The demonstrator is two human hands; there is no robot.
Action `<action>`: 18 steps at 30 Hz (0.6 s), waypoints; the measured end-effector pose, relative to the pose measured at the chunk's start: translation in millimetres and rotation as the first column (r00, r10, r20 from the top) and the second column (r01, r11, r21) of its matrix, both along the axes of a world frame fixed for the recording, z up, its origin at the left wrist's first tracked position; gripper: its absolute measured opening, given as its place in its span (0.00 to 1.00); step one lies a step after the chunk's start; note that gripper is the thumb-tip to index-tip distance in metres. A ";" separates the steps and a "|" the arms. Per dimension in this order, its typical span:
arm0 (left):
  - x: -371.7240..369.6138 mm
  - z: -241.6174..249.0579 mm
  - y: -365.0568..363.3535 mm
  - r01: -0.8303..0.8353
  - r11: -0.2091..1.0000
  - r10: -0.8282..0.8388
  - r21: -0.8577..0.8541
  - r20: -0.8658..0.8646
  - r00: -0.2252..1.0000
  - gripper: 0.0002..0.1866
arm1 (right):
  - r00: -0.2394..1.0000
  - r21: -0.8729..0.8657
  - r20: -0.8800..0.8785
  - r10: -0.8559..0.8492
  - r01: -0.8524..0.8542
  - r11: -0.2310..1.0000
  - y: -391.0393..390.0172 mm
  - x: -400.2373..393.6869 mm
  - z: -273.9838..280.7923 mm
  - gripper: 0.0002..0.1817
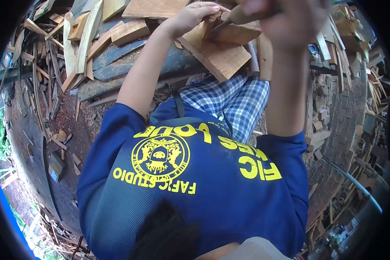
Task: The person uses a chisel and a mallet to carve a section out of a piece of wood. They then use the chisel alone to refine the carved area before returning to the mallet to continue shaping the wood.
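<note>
At the top of the head view, my left hand is closed on the upper end of a small wood piece. That piece stands tilted against larger wooden blocks. My right hand, smeared by motion, is raised at the upper right, fingers closed on a flat, dark blade-like tool. The tool points left towards the small wood piece, and its handle is hidden in my fist. Beneath both hands lies a thick, light-brown board, with another wooden block on top of it.
Dark, worn planks stretch left of the board, with cut wood blocks on them. Offcuts and thin sticks pile up at the left, more scrap wood at the right. My checked trousers are close below the board.
</note>
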State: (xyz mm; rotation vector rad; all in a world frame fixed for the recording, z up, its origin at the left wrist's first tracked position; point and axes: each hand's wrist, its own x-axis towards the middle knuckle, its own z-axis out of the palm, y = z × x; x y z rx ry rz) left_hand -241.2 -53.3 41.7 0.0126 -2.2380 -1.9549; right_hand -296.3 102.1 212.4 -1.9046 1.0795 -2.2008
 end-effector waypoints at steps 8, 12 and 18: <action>-3.5 -3.2 -3.5 0.162 0.954 -0.188 0.252 0.082 0.979 0.20 | 0.969 0.219 0.198 -0.145 0.100 0.971 -3.0 2.1 -51.6 0.04; 4.6 10.4 5.3 0.114 0.982 -0.112 0.149 -0.020 0.993 0.20 | 0.969 0.212 0.229 -0.092 0.043 0.976 9.8 8.5 -56.3 0.02; -0.9 0.3 2.0 0.084 0.989 -0.087 0.125 0.023 0.996 0.21 | 0.996 0.120 0.084 -0.027 0.017 0.993 8.6 -0.8 -35.3 0.01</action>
